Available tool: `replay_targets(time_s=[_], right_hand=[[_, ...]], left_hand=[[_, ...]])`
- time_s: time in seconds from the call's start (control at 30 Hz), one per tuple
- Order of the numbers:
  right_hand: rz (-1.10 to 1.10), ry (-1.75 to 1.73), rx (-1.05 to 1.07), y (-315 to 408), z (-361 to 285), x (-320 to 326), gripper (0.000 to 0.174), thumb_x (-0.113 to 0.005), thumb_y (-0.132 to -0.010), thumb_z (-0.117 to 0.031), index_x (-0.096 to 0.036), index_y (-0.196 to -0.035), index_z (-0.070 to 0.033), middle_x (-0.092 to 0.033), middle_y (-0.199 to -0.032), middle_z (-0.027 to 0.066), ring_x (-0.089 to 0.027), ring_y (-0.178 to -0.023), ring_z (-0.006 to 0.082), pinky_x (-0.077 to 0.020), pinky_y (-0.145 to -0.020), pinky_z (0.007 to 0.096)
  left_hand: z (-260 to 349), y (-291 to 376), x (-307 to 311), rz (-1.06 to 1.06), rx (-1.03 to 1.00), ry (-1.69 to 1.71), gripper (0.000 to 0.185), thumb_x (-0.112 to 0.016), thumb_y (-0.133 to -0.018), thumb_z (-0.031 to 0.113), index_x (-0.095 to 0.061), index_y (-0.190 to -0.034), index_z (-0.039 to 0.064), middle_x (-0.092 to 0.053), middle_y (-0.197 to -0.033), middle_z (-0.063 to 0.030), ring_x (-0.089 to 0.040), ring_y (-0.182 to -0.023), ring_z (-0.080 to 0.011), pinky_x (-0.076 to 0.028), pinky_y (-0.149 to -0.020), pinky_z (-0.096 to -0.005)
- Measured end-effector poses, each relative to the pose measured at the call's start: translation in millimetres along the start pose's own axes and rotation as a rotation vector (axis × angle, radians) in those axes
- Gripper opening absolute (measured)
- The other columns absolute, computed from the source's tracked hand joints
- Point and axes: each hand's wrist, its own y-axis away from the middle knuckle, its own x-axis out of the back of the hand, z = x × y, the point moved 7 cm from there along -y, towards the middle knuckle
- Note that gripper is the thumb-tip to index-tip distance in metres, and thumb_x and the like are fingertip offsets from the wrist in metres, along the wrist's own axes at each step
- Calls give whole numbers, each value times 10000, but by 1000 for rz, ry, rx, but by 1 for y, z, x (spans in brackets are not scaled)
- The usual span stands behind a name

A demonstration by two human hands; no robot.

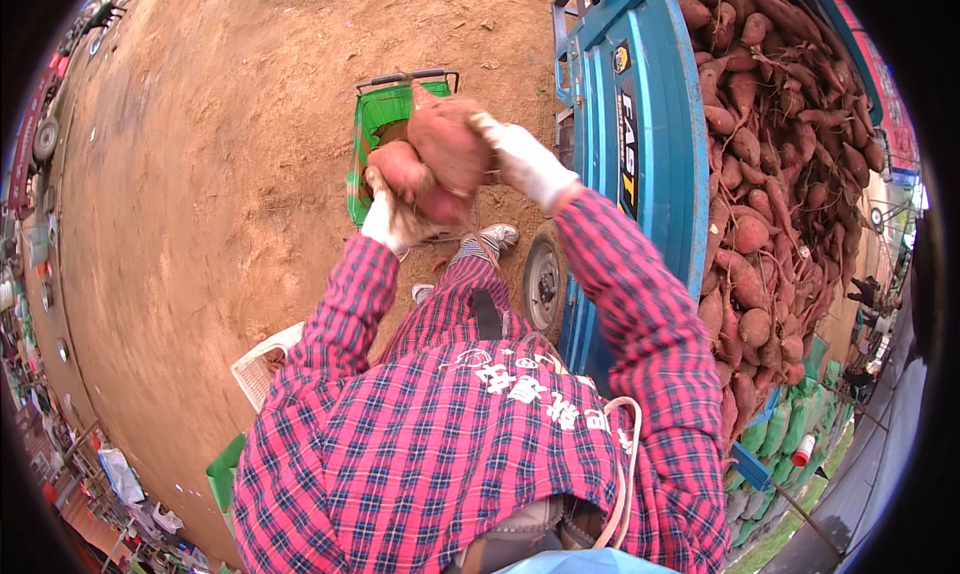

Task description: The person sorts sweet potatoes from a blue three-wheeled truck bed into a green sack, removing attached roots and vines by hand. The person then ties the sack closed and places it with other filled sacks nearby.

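Observation:
Both of my hands wear white gloves and hold sweet potatoes in front of me. My right hand (527, 159) grips the side of a large reddish sweet potato (448, 142), blurred by motion. My left hand (388, 212) is around a smaller sweet potato (400, 167), and another one (445, 205) is pressed between the hands. Below them stands a green bag (363, 142) on a frame with a dark handle (401, 78). The sweet potatoes hide much of the bag's inside.
At my right is a blue cargo vehicle bed (600, 154) heaped with sweet potatoes (750, 232), with a wheel (544, 277) under its side. A white basket (262, 360) sits on the bare dirt ground (187, 199) at my left. Full green sacks (784, 424) are stacked behind the vehicle.

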Motion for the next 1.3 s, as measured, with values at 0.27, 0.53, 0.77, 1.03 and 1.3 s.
replay_targets(time_s=[0.27, 0.53, 0.77, 1.03, 1.3], right_hand=[[-60, 524, 11, 30, 13, -5, 530, -603, -900, -395, -595, -1229, 21, -676, -1092, 132, -623, -987, 189, -493, -853, 307], [162, 674, 347, 125, -64, 59, 445, -552, -892, -361, -634, -1151, -8, -677, -1068, 182, -643, -1025, 282, -477, -911, 361], [534, 669, 321, 158, -76, 177, 389, -585, -882, -350, -661, -1120, -52, -691, -1012, 156, -666, -974, 281, -506, -849, 356], [875, 1070, 273, 97, -99, 258, 446, -622, -847, -379, -620, -1151, -53, -632, -1138, 184, -587, -1077, 361, -480, -911, 414], [1011, 1663, 669, 9, -159, 211, 639, -737, -721, -284, -510, -1261, -28, -549, -1225, 139, -517, -1152, 284, -391, -1005, 420]], left_hand=[[42, -39, 69, 292, -203, -308, 766, -548, -939, 407, -170, -1508, 62, -229, -1541, -204, -308, -1396, -355, -383, -1056, -554], [56, -25, -36, 89, -311, -835, 423, -546, -973, 300, -507, -1269, 0, -618, -1185, -162, -626, -1066, -266, -490, -942, -375], [29, -16, -161, -325, -666, -1044, 356, -519, -998, 198, -549, -1238, -64, -633, -1146, -172, -627, -1055, -255, -486, -954, -361], [40, -33, -238, -292, -1005, -1491, 277, -603, -917, 38, -599, -1188, -15, -662, -1106, -91, -625, -1013, -146, -495, -897, -275], [136, -23, -343, -95, -1857, -2406, 526, -705, -721, 80, -560, -1221, 5, -544, -1285, -172, -478, -1230, -358, -375, -1045, -453]])
